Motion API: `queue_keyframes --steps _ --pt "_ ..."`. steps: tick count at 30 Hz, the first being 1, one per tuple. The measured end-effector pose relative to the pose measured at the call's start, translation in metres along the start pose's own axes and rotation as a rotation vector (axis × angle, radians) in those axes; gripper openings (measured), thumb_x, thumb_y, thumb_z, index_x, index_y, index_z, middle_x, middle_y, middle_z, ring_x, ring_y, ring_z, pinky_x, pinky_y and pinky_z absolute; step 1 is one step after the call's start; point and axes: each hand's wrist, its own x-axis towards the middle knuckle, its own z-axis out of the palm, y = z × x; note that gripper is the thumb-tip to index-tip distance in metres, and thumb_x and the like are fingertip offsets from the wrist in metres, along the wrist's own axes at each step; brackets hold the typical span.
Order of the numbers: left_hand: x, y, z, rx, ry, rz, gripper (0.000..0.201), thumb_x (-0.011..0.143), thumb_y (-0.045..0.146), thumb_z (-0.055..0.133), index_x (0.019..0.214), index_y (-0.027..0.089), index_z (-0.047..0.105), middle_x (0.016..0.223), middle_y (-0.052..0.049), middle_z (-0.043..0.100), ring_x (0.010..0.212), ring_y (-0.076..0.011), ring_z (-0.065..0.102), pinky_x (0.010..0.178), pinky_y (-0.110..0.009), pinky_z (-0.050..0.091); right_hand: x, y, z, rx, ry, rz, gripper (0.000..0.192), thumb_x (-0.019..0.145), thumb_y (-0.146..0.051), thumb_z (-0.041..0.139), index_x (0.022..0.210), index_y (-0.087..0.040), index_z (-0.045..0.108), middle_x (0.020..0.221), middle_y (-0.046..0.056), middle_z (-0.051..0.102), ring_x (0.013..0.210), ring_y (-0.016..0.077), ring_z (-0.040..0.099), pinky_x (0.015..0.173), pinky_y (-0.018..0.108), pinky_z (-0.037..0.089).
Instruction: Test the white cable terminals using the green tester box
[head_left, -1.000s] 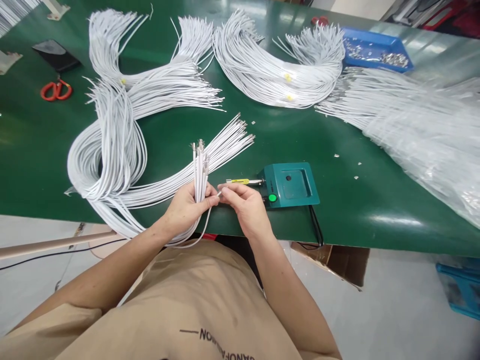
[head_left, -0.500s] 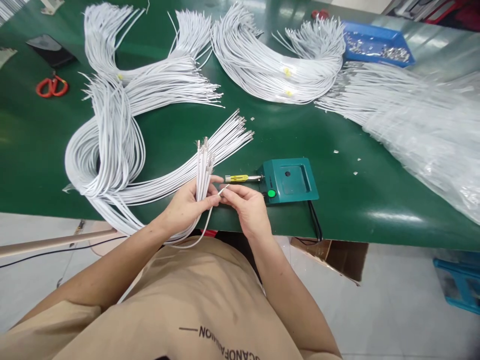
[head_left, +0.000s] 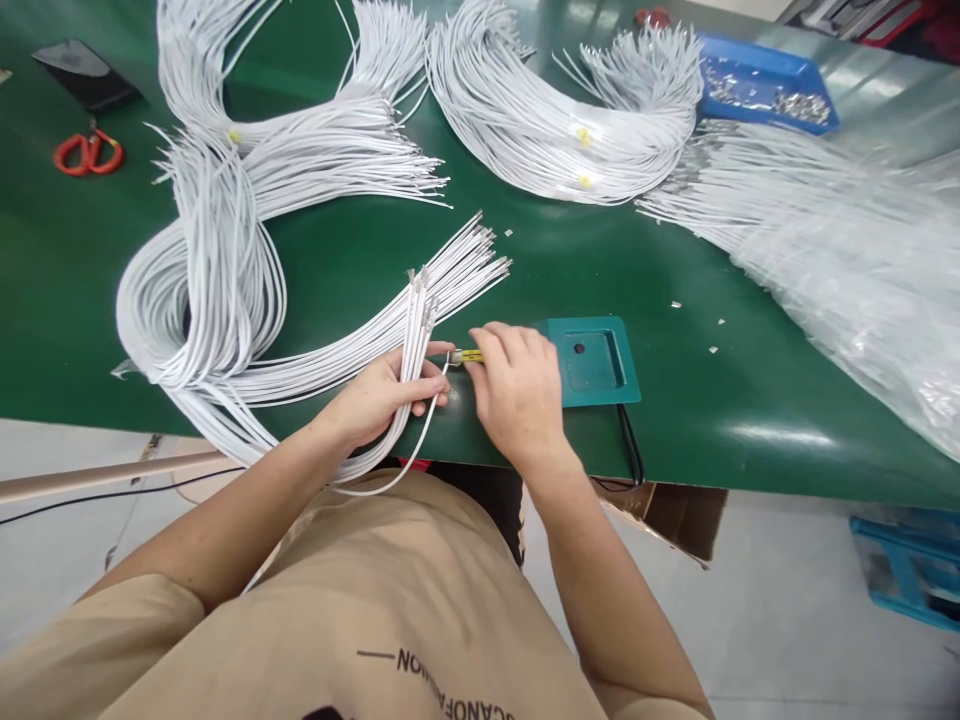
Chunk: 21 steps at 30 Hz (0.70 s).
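The left hand (head_left: 379, 395) is gripping a bundle of white wires (head_left: 415, 330) upright, fingers closed round it, the metal-tipped ends standing above the thumb. The right hand (head_left: 517, 385) is pinching a single wire (head_left: 431, 425) at its tip, pressing that tip against the yellow probe (head_left: 471, 355) just ahead of its fingertips. The probe is sticking out of the teal tester box (head_left: 596, 362), which is sitting on the green desk (head_left: 750, 400) immediately beyond the right hand's knuckles. The likely slip: the thin tip may be skating off the probe, since the wire is looping slack beneath both hands. Loose bundles may also be snagging the held wires.
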Motion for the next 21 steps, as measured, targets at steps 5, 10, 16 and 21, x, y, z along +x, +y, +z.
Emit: queue_keyframes --steps 5,10,16,21 --pt "0.004 -0.003 0.001 0.22 0.087 0.067 0.045 0.073 0.029 0.071 0.114 0.015 0.059 0.074 -0.001 0.065 0.067 -0.0132 0.059 0.051 -0.021 0.042 0.012 0.023 -0.008 -0.056 -0.182 -0.031 0.018 0.088 -0.013 0.045 0.091 -0.016 0.063 0.083 0.009 0.068 0.086 0.0233 0.054 0.097 0.04 0.031" --pt "0.008 -0.005 -0.001 0.295 0.12 0.098 0.041 0.073 0.033 0.07 0.109 0.015 0.062 0.073 -0.002 0.067 0.064 -0.015 0.061 0.049 -0.022 0.043 0.015 0.028 -0.008 -0.031 -0.215 -0.066 0.018 0.084 -0.008 0.045 0.081 -0.017 0.061 0.083 0.008 0.068 0.085 0.0221 0.053 0.087 0.037 0.034" --pt "0.015 -0.007 0.0 0.324 0.156 0.097 0.04 0.073 0.031 0.069 0.109 0.014 0.063 0.075 -0.003 0.068 0.063 -0.0134 0.061 0.049 -0.021 0.045 0.016 0.03 -0.006 -0.083 -0.179 -0.077 0.017 0.081 -0.007 0.048 0.079 -0.018 0.061 0.073 0.007 0.063 0.087 0.024 0.049 0.08 0.037 0.034" --pt "0.019 -0.008 0.002 0.355 0.196 0.091 0.049 0.07 0.031 0.071 0.115 0.014 0.062 0.072 -0.003 0.069 0.061 -0.0139 0.061 0.048 -0.021 0.046 0.018 0.03 -0.004 -0.087 -0.148 -0.055 0.019 0.081 -0.007 0.047 0.079 -0.018 0.062 0.067 0.006 0.058 0.081 0.0231 0.046 0.083 0.037 0.035"
